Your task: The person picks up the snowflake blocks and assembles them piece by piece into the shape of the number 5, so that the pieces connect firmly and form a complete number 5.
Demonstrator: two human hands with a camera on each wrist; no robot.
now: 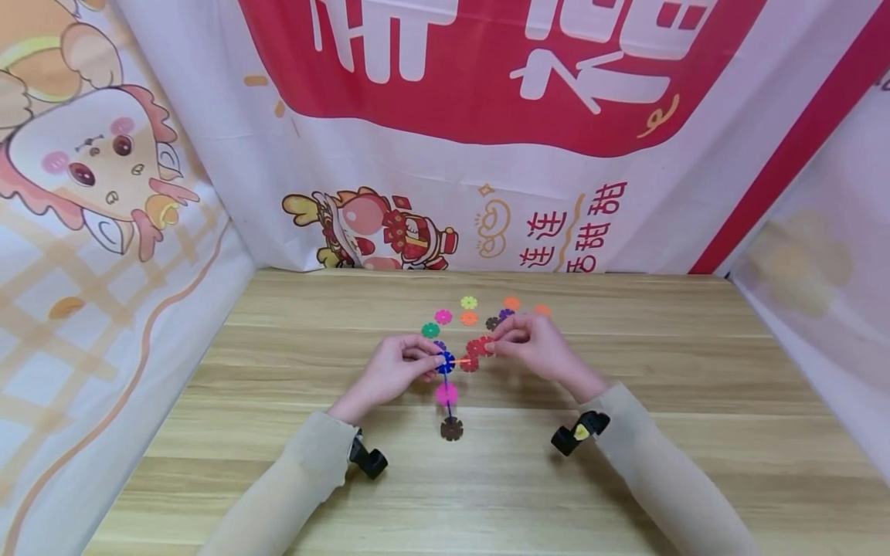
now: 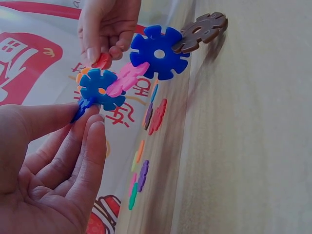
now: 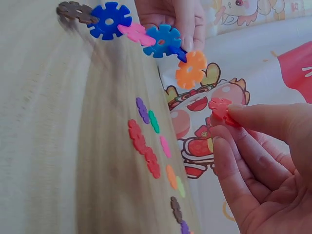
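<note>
My left hand (image 1: 391,372) pinches a dark blue notched flower disc (image 2: 84,109) between thumb and fingertips. That disc belongs to a chain of interlocked discs: brown (image 2: 202,31), blue (image 2: 168,58), pink (image 2: 127,79), a lighter blue (image 2: 95,84), the pinched dark blue one, and orange (image 3: 189,73) at the end. The chain slants from my left fingers down toward the brown disc. Between thumb and fingers, my right hand (image 1: 531,347) pinches a red disc (image 3: 220,108). In the right wrist view it is just apart from the orange disc.
Loose discs lie on the wooden table (image 1: 313,479) beyond the hands: two red (image 3: 137,136), green (image 1: 430,330), pink (image 1: 443,316), yellow (image 1: 469,302), and several purple, orange and brown ones. Printed cloth (image 1: 389,131) stands behind and at both sides.
</note>
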